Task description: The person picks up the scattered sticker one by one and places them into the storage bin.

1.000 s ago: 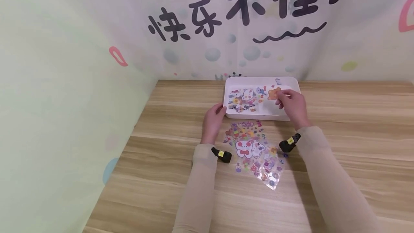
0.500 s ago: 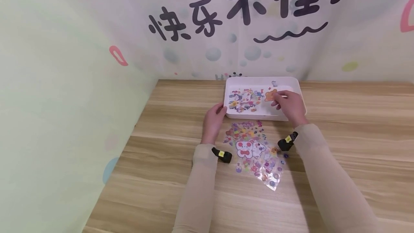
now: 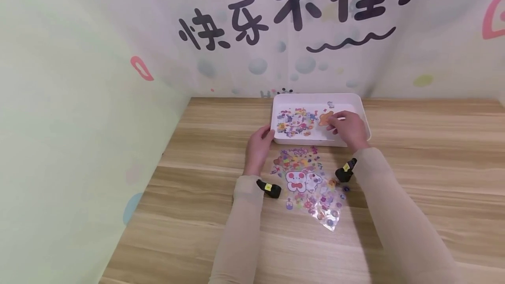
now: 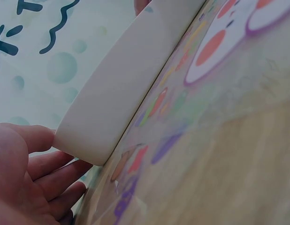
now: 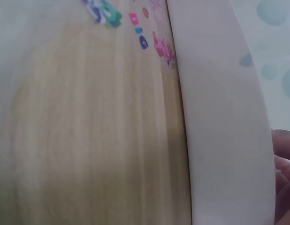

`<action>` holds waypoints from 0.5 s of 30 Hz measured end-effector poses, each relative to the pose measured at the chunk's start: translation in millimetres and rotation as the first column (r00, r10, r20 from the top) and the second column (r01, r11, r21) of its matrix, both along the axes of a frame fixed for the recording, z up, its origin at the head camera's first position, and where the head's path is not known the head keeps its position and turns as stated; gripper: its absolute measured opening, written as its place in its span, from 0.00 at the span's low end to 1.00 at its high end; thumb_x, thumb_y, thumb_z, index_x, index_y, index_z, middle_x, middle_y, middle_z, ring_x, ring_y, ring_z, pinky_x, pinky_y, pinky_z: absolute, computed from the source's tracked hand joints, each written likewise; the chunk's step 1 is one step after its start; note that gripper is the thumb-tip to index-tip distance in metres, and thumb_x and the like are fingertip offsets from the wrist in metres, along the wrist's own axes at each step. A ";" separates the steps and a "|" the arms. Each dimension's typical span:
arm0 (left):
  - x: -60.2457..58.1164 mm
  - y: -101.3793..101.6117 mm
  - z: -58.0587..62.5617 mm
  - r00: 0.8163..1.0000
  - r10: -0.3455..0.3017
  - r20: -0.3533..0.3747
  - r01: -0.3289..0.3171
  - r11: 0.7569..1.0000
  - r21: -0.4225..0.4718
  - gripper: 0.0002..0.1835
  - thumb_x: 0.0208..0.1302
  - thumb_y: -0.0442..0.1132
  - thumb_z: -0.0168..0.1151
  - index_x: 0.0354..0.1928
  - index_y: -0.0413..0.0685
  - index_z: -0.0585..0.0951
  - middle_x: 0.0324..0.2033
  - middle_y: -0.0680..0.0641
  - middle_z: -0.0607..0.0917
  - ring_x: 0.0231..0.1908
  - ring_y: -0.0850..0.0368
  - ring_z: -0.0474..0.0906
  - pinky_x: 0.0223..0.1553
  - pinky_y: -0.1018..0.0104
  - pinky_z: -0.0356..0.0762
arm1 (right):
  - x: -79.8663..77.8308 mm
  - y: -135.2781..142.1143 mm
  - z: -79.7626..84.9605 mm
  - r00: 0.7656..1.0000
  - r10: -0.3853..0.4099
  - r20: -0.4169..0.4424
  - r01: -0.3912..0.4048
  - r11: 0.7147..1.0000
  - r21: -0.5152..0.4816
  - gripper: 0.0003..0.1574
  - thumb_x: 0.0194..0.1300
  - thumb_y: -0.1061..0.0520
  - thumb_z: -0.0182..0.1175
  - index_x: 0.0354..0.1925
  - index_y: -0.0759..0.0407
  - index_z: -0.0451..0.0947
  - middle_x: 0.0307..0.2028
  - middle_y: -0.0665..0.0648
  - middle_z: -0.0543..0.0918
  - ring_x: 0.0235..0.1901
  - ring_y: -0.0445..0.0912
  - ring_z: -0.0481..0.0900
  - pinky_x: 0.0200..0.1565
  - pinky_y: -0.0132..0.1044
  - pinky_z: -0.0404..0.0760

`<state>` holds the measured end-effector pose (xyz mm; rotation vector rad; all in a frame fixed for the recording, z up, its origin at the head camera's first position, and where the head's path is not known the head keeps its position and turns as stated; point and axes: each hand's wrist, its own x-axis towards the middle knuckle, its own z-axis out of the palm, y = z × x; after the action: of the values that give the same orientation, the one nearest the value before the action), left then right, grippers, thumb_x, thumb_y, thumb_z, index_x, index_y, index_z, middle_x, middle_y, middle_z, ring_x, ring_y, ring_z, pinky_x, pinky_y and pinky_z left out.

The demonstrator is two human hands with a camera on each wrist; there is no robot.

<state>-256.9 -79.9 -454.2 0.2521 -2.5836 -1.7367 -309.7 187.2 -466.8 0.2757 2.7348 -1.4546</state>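
At the white tray's (image 3: 315,142) front left corner, my left hand (image 3: 258,150) holds the end, its thumb at the rim and the fingers along the side in the left wrist view. Inside the tray, my right hand (image 3: 349,129) pinches an orange bear-shaped sticker (image 3: 325,118) by its right part. Small colourful stickers (image 3: 295,122) lie bunched in the tray's left half, a white bear one among them. A blue-grey sticker (image 3: 330,104) sits near the back wall. In the right wrist view the tray's front wall (image 5: 225,122) hides most of the right hand (image 5: 284,173).
A clear sticker sheet (image 3: 304,181) printed with white bears and small pictures lies on the wooden table (image 3: 189,214) between the forearms, before the tray. A printed cloth (image 3: 236,73) hangs close behind the tray. Black wrist cameras (image 3: 272,189) sit on both sleeves.
My right hand has moved a little left with the orange bear sticker, nearer the bunched stickers. The small blue-grey sticker has shifted left too. My left hand stays at the tray's corner.
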 end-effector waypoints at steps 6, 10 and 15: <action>0.5 -0.2 -0.1 1.000 0.004 0.003 -0.004 1.000 0.000 0.20 0.61 0.54 0.52 0.55 0.62 0.72 0.52 0.58 0.75 0.54 0.61 0.68 0.52 0.64 0.69 | 17.5 -11.9 27.1 0.999 -0.009 0.046 0.010 1.000 -0.017 0.30 0.58 0.35 0.52 0.46 0.56 0.72 0.34 0.55 0.81 0.29 0.46 0.77 0.26 0.40 0.74; -0.3 -0.2 -1.4 1.000 0.007 0.002 -0.007 1.000 0.004 0.20 0.61 0.54 0.52 0.55 0.62 0.72 0.52 0.57 0.75 0.53 0.61 0.68 0.52 0.64 0.69 | 18.1 -12.4 28.0 0.998 0.012 0.060 -0.012 1.000 -0.010 0.29 0.60 0.37 0.51 0.49 0.57 0.72 0.37 0.56 0.80 0.33 0.48 0.76 0.33 0.38 0.71; -1.9 0.6 -1.9 1.000 0.011 0.014 -0.012 1.000 0.013 0.20 0.61 0.54 0.52 0.56 0.62 0.72 0.52 0.58 0.75 0.54 0.61 0.68 0.52 0.65 0.69 | 23.6 -16.1 40.8 0.994 -0.003 0.109 0.003 1.000 0.003 0.28 0.63 0.41 0.49 0.53 0.58 0.71 0.38 0.56 0.81 0.33 0.48 0.75 0.33 0.40 0.71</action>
<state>-258.8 -79.3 -456.1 0.2800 -2.5764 -1.7547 -286.2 171.1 -426.0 0.3491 2.6511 -1.3931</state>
